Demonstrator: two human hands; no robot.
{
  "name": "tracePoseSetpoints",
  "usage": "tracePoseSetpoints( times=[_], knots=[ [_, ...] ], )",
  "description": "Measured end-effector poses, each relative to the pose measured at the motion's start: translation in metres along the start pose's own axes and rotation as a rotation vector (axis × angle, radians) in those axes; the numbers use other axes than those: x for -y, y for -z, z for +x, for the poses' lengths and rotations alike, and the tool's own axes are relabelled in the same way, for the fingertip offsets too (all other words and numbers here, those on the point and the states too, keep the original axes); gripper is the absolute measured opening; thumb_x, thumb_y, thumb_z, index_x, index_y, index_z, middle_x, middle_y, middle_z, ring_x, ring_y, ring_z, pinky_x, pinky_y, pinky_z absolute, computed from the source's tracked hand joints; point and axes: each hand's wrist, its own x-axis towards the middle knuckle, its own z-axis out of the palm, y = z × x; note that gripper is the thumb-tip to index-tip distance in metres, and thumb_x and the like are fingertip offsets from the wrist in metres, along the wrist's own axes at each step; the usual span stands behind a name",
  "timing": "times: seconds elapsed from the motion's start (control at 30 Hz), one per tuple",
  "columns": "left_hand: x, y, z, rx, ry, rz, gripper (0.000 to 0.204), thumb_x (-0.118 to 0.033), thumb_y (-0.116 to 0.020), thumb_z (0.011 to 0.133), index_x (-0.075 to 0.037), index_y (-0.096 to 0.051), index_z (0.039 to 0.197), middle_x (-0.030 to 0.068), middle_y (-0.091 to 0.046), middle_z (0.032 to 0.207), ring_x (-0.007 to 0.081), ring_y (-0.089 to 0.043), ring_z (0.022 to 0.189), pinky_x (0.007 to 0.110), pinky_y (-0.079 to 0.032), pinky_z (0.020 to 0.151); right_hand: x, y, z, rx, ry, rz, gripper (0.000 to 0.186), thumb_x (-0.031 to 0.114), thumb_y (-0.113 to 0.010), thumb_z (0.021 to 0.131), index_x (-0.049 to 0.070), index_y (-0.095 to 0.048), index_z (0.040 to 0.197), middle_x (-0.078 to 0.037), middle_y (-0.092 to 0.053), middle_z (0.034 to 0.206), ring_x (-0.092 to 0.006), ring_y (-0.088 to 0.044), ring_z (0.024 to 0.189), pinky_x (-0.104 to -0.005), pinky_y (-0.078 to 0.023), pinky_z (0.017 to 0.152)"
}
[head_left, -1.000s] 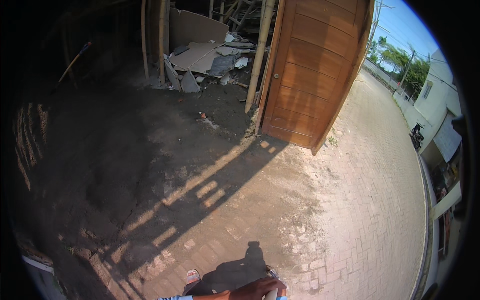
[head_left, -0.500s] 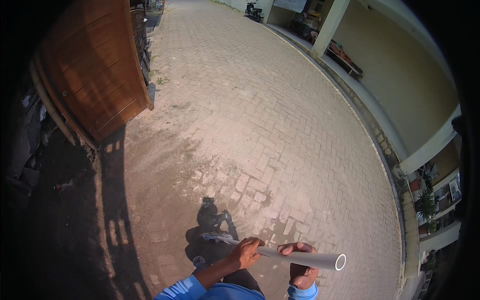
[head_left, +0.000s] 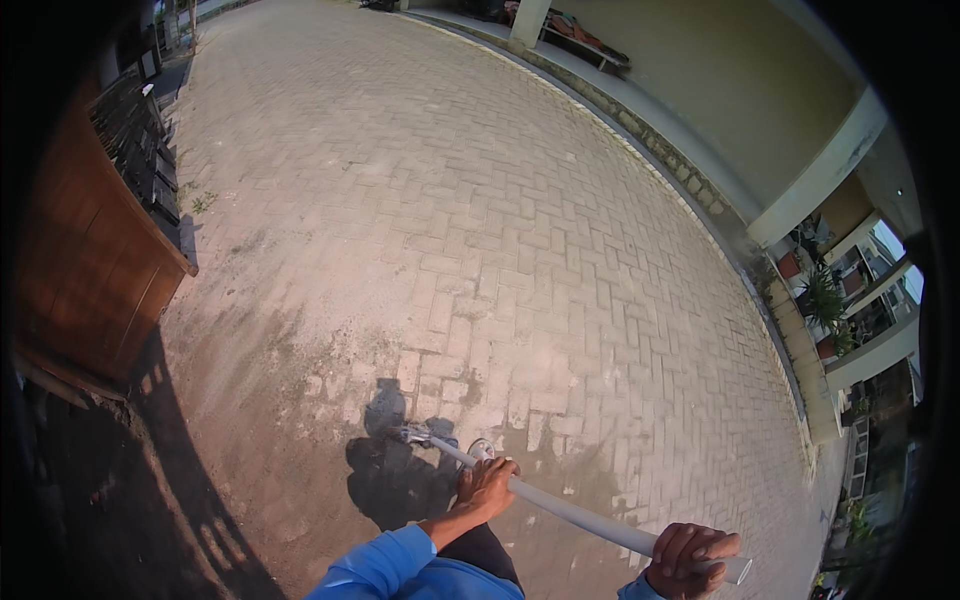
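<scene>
A long white pipe (head_left: 580, 515) slants from the middle of the view down to the lower right, its round end (head_left: 739, 571) poking out past my right hand. My left hand (head_left: 487, 486) is wrapped round the pipe partway along. Near the end of it, my right hand (head_left: 692, 557) grips with closed fingers. At the pipe's far end is a small whitish-silver head (head_left: 415, 433), too small to make out, held over my shadow. One of my shoes (head_left: 481, 448) shows just beyond my left hand.
Paving bricks (head_left: 520, 240) cover the lane, with bare dirt (head_left: 235, 400) at the left. A brown wooden door or gate panel (head_left: 95, 260) stands at the left edge. Along the right runs a low kerb (head_left: 690, 180) with pillars (head_left: 820, 170) and potted plants (head_left: 825, 300).
My right hand has moved right and down to the pipe's near end, its fingers now wrapped round it. The view has turned right, so the wooden panel sits farther left.
</scene>
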Motion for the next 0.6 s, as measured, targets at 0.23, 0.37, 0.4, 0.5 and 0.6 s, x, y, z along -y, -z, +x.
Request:
tracePoseSetpoints(
  times=[0.23,0.37,0.4,0.5,0.6],
  knots=[
    [-0.110,0.016,0.222,-0.140,-0.515,-0.531,0.022,-0.015,-0.076,0.075,-0.006,-0.061,0.089,0.0076,-0.062,0.081,0.0229,-0.063,0.080,0.048,-0.045,0.098,-0.162,0.044,0.099,0.048,0.077,-0.231,0.086,0.076,-0.027,0.090,-0.002,-0.062,0.091,-0.015,-0.062,0.079,-0.0304,-0.061,0.079,-0.0486,-0.045,0.087],
    [-0.034,0.023,0.285,-0.035,-0.194,-0.490,0.016,-0.003,-0.073,0.076,-0.005,-0.060,0.085,0.0092,-0.060,0.079,0.0272,-0.062,0.080,0.041,-0.049,0.090,-0.308,0.131,0.117,-0.429,-0.627,-0.421,0.060,0.055,-0.039,0.099,0.000,-0.061,0.113,-0.013,-0.062,0.103,-0.0220,-0.058,0.099,-0.0361,-0.046,0.087],
    [-0.009,0.022,0.290,0.019,-0.215,-0.427,0.017,-0.002,-0.073,0.076,-0.004,-0.059,0.085,0.0094,-0.060,0.079,0.0282,-0.062,0.081,0.040,-0.050,0.089,-0.353,0.156,0.112,-0.476,-0.928,-0.485,0.054,0.049,-0.050,0.097,0.002,-0.058,0.121,-0.012,-0.061,0.110,-0.0213,-0.056,0.103,-0.0356,-0.047,0.085],
    [0.035,0.005,0.275,0.076,-0.260,-0.390,0.017,-0.003,-0.075,0.075,-0.006,-0.060,0.082,0.0088,-0.060,0.080,0.0270,-0.062,0.084,0.043,-0.049,0.092,-0.485,0.214,0.074,-0.309,-1.575,-0.489,0.090,0.055,-0.062,0.087,0.005,-0.022,0.151,-0.013,-0.048,0.133,-0.0304,-0.052,0.115,-0.0442,-0.052,0.078],
    [0.034,0.030,0.221,0.071,-0.163,-0.391,0.016,-0.005,-0.077,0.075,-0.006,-0.062,0.081,0.0090,-0.065,0.082,0.0260,-0.065,0.086,0.045,-0.048,0.096,-0.591,0.230,0.026,-0.298,-1.700,-0.285,0.100,0.049,-0.066,0.085,0.008,-0.005,0.153,-0.019,-0.046,0.133,-0.0347,-0.059,0.108,-0.0483,-0.055,0.070]
  ],
)
